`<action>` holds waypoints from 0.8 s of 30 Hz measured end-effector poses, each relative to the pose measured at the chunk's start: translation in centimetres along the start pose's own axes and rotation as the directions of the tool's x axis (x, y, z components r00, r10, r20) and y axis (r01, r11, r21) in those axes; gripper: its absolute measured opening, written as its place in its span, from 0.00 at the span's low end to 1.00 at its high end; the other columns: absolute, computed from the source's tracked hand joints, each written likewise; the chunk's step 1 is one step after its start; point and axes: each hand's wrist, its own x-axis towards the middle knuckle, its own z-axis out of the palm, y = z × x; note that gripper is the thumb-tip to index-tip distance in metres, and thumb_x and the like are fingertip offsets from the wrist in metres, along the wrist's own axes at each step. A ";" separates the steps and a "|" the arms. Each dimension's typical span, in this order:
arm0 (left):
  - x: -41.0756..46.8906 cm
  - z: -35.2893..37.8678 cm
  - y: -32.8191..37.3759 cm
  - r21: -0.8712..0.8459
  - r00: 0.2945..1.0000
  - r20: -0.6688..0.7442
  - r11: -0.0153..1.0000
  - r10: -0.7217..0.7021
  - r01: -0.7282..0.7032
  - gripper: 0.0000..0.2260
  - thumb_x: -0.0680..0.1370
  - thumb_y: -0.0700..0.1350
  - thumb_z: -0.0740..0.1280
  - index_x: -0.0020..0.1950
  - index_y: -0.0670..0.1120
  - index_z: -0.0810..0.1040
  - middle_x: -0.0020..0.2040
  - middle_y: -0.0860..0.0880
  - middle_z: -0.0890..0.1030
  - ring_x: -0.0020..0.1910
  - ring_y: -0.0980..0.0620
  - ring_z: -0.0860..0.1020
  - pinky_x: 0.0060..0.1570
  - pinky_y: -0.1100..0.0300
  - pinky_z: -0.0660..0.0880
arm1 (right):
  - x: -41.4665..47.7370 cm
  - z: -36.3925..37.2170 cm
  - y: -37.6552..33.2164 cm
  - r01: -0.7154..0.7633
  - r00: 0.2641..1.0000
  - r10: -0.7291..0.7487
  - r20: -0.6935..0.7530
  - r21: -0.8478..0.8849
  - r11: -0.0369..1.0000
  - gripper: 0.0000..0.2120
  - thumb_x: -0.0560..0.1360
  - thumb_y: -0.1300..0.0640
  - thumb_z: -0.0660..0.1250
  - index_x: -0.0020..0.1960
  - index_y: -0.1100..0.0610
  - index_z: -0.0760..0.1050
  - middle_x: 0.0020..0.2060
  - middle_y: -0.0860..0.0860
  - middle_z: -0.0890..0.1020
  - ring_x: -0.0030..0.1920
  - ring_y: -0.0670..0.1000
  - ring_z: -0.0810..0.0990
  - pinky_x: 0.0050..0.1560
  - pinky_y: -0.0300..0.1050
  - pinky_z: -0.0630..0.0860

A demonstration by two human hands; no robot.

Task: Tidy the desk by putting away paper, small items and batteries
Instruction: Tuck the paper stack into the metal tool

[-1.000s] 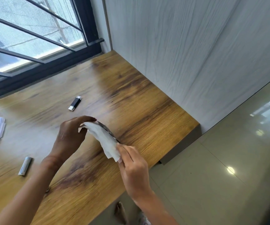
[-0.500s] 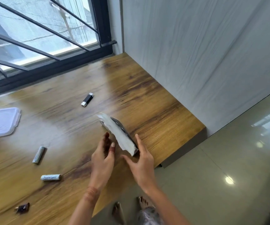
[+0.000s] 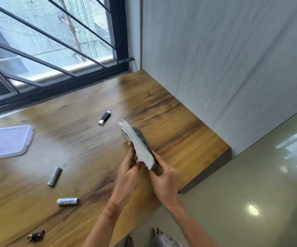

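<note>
A folded white paper [image 3: 140, 148] stands on edge above the wooden desk [image 3: 171, 122], with a dark grey strip showing along its back. My left hand [image 3: 128, 175] pinches its lower end from the left, fingers lying up along its side. From the right, my right hand [image 3: 165, 180] grips the same lower end, thumb in front and fingers behind. Two silver batteries [image 3: 54, 176] [image 3: 67, 201] lie on the desk to the left. A black USB stick [image 3: 105, 118] lies beyond the paper. A small dark item [image 3: 36, 235] sits at the near left edge.
A clear plastic lid [image 3: 6, 139] lies at the far left of the desk. A barred window [image 3: 55, 50] runs along the back and a pale panel wall [image 3: 215, 68] closes the right side. The desk ends right of my hands, over a glossy tiled floor [image 3: 251, 193].
My left hand left the paper's upper end, opened, then came to its lower end beside my right hand. The paper now stands straighter. The view swung left, showing more batteries.
</note>
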 end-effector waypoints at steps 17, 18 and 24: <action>17.2 -0.4 10.2 0.016 0.957 0.282 0.997 0.069 -0.077 0.25 0.79 0.33 0.54 0.75 0.47 0.57 0.67 0.54 0.71 0.62 0.61 0.71 0.46 0.77 0.72 | 17.6 1.0 -4.3 0.053 0.998 -0.050 -0.025 0.169 0.984 0.22 0.69 0.53 0.73 0.62 0.53 0.75 0.48 0.42 0.81 0.48 0.40 0.80 0.49 0.36 0.78; 18.4 -0.1 10.2 0.016 0.960 0.273 0.997 0.064 -0.072 0.26 0.79 0.33 0.54 0.76 0.47 0.55 0.70 0.53 0.68 0.64 0.59 0.69 0.47 0.77 0.71 | 18.9 1.3 -3.9 0.047 0.999 -0.046 -0.006 0.181 0.982 0.22 0.69 0.53 0.73 0.62 0.52 0.75 0.48 0.41 0.81 0.48 0.40 0.80 0.49 0.36 0.78; 26.6 2.4 10.3 0.009 0.968 0.248 0.999 0.047 -0.051 0.24 0.78 0.32 0.55 0.73 0.50 0.62 0.63 0.55 0.75 0.59 0.63 0.73 0.51 0.73 0.72 | 27.5 3.0 -0.7 0.015 1.000 -0.016 0.002 0.155 0.988 0.17 0.71 0.54 0.72 0.60 0.51 0.77 0.48 0.44 0.83 0.45 0.38 0.80 0.49 0.36 0.78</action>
